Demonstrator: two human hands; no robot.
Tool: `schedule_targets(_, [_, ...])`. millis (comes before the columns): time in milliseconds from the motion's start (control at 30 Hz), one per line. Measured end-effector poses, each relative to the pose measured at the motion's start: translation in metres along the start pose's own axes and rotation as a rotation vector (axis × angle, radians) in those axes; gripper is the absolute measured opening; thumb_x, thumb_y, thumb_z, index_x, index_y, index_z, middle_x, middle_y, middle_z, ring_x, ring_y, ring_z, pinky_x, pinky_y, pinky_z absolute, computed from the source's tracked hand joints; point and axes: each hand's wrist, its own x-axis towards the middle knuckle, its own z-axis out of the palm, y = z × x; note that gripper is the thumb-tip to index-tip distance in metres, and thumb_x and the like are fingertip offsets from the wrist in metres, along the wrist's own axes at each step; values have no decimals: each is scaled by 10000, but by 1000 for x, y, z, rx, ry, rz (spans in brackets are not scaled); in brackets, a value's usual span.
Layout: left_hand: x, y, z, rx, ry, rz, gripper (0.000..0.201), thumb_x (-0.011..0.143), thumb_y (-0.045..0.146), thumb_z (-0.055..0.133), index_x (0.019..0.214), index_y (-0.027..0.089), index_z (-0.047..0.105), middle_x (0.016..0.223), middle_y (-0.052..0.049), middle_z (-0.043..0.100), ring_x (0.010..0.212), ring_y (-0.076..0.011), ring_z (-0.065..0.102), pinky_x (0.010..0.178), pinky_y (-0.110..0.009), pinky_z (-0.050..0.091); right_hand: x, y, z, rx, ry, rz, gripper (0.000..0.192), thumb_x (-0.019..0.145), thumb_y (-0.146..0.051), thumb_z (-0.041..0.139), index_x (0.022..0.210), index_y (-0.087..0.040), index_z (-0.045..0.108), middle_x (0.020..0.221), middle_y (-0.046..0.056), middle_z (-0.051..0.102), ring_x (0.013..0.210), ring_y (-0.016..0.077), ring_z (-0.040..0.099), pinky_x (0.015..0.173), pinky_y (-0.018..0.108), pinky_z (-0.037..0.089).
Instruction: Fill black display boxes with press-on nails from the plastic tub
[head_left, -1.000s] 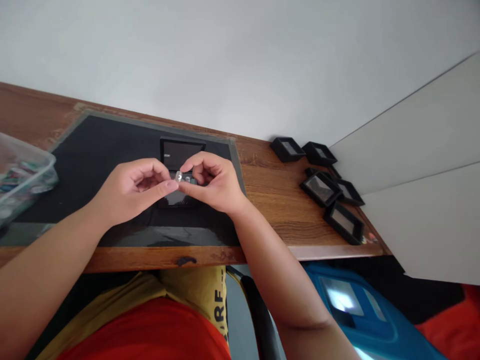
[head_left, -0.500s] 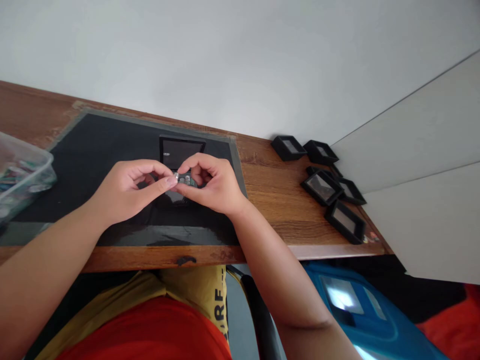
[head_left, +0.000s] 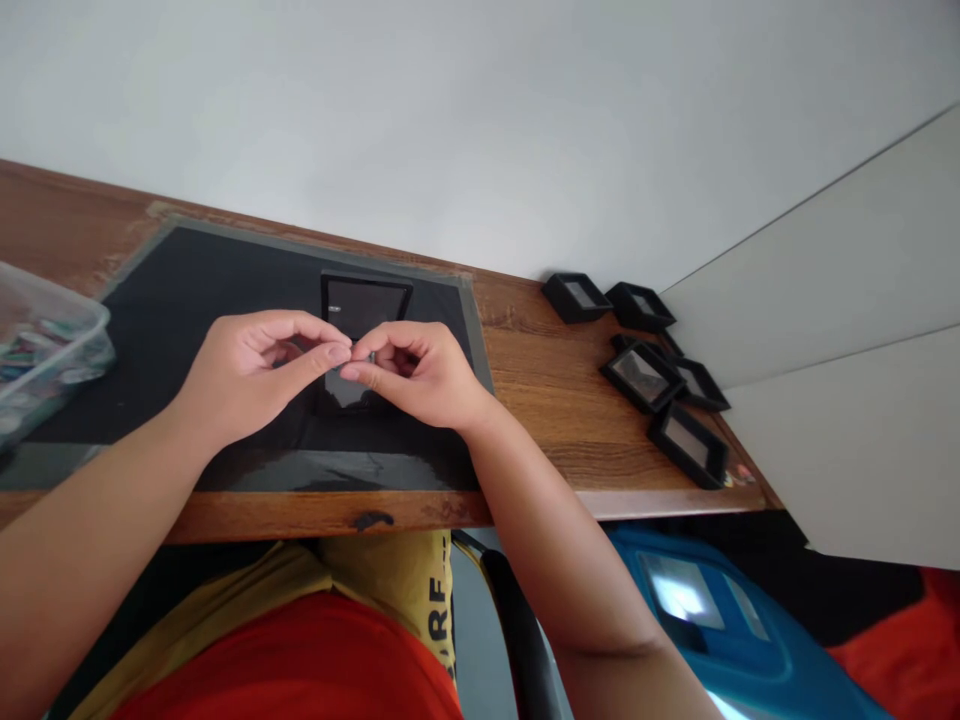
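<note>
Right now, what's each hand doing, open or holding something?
Left hand: fingers pinched shut; what they hold cannot be told.
Right hand: fingers pinched shut, tips meeting the left; contents hidden.

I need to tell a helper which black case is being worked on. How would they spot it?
Start at the dark mat on the wooden desk. One black case lies open at its far middle, just beyond the left hand and right hand. The other black cases cluster off the mat, at the desk's right end.

A home work desk — wooden table [head_left: 570,400], black mat [head_left: 187,300], small black display boxes [head_left: 660,375].
</note>
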Motion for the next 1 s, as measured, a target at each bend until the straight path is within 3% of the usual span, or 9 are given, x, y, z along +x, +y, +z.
schedule_targets(133, [0,-3,1,-34,28,17,127,801,365,858,865,265,813,814,9,791,687,-118,707,605,-185,550,0,-1,1,2,-46,34,371,856,-497,843,862,-152,706,596,-93,437,553,59,360,548,228,320])
schedule_targets(267, [1,-2,1,-57,3,-29,138,809,364,846,856,255,774,827,-2,789,723,-145,729,638,-217,580,0,2,0,-62,3,18,369,830,-486,866,881,-157,707,595,-100,434,566,61,373,570,228,327])
schedule_targets(400, [1,-3,0,-92,-54,-105,352,789,452,862,1058,254,751,842,-21,784,733,-173,727,669,-263,592,0,3,-2,-77,47,-40,403,794,-462,905,994,-170,712,620,-111,443,572,59,386,586,223,340])
schedule_targets(533, [2,-5,-1,-120,-110,-149,567,761,501,870,1244,260,694,816,-19,764,707,-186,717,655,-279,581,0,-1,-3,-86,-7,-63,407,833,-501,870,1031,-176,724,656,-95,467,599,66,420,607,227,373])
schedule_targets(1000, [0,-5,-4,-84,-209,-133,634,806,495,848,1342,213,659,839,-49,794,717,-185,739,626,-248,551,-2,-2,-3,-57,-71,7,244,845,-323,856,974,-171,716,634,-96,479,597,65,429,591,220,368])
